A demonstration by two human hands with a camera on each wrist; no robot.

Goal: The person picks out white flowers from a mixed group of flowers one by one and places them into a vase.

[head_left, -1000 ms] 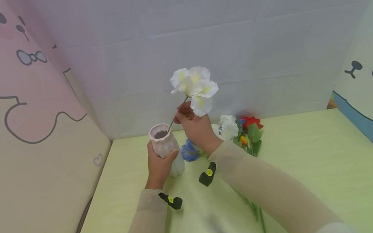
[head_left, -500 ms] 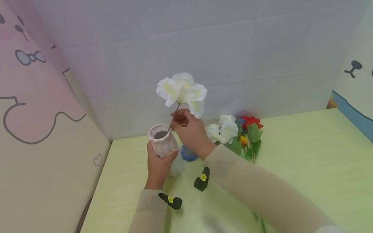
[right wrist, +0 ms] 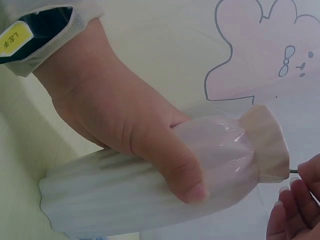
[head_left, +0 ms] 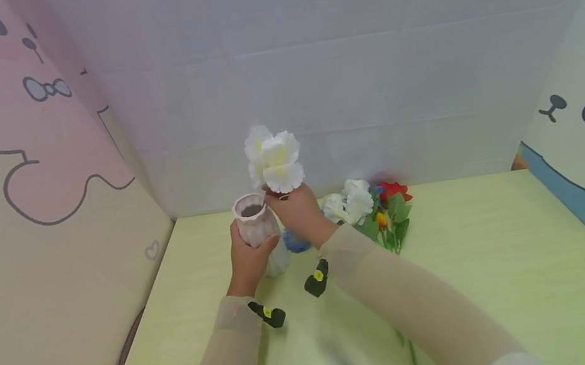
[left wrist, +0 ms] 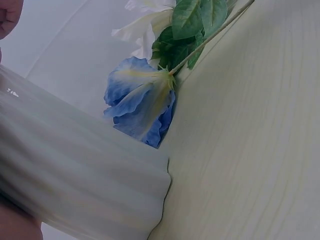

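Observation:
A pale, ribbed ceramic vase (head_left: 261, 229) stands upright on the table, and my left hand (head_left: 250, 259) grips it round the side, the thumb across its front in the right wrist view. Beside the vase's mouth, my right hand (head_left: 299, 210) pinches the stem (right wrist: 294, 171) of a white artificial flower (head_left: 274, 158). That stem runs toward the rim; its lower end is hidden. Just right of the vase lies a blue artificial flower (left wrist: 142, 100), partly covered by my right hand in the head view.
More artificial flowers lie right of the vase: white blooms (head_left: 350, 203), a red bloom (head_left: 394, 191) and a small orange bud (head_left: 381, 220) with green leaves (head_left: 399, 209). The pale yellow-green table (head_left: 510, 250) ends at a back sheet (head_left: 455, 86). Printed sheets hang at both sides.
My right hand has moved left and down toward the vase's mouth, bringing the white flower lower and turning its bloom. My left hand keeps its grip on the vase, which has not moved.

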